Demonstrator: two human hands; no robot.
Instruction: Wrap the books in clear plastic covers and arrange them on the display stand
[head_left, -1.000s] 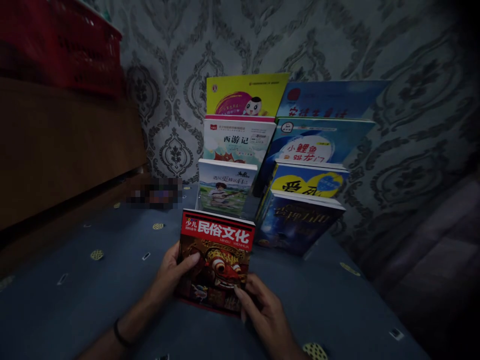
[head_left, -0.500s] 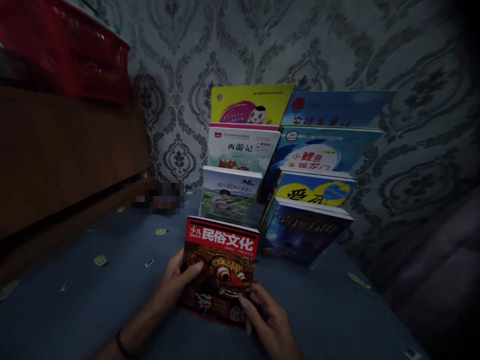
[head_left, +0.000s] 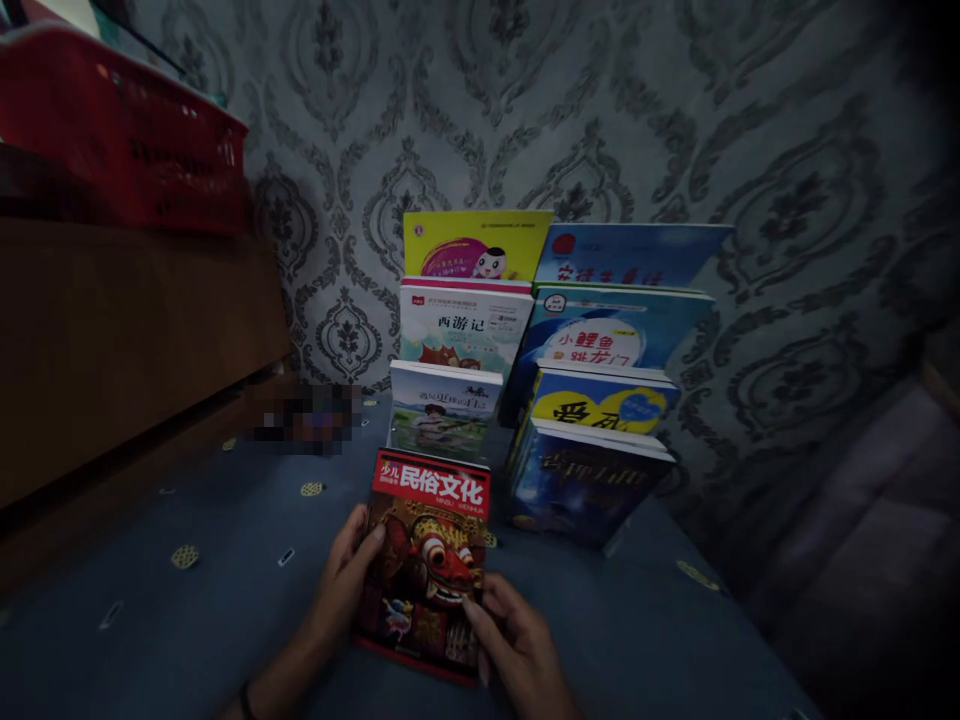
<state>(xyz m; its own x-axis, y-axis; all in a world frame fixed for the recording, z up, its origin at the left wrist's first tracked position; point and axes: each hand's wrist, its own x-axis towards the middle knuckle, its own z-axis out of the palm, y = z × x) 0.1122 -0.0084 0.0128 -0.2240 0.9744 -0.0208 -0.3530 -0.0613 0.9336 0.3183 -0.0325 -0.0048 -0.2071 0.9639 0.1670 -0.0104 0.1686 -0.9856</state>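
A red-topped book (head_left: 427,565) with a painted dragon-like mask on its cover is held tilted in front of me. My left hand (head_left: 349,570) grips its left edge, thumb on the cover. On the lower right edge my right hand (head_left: 514,635) pinches it, the thumb in front. Just behind stands a book with a green landscape cover (head_left: 442,415). Farther back in that row are a white book (head_left: 465,325) and a yellow book (head_left: 480,240). To the right, a dark blue book (head_left: 581,490) fronts a second row.
In the right row stand a yellow-and-blue book (head_left: 600,400), a teal book (head_left: 630,325) and a blue book (head_left: 637,255), near the patterned wall (head_left: 420,110). A red basket (head_left: 180,150) rests on a brown wooden cabinet (head_left: 135,340) at left. Blue patterned cloth (head_left: 247,610) covers the surface.
The view has tilted up and shifted slightly, so the standing books appear lower and farther left. Both hands keep hold of the red-topped book, which sits slightly lower in view.
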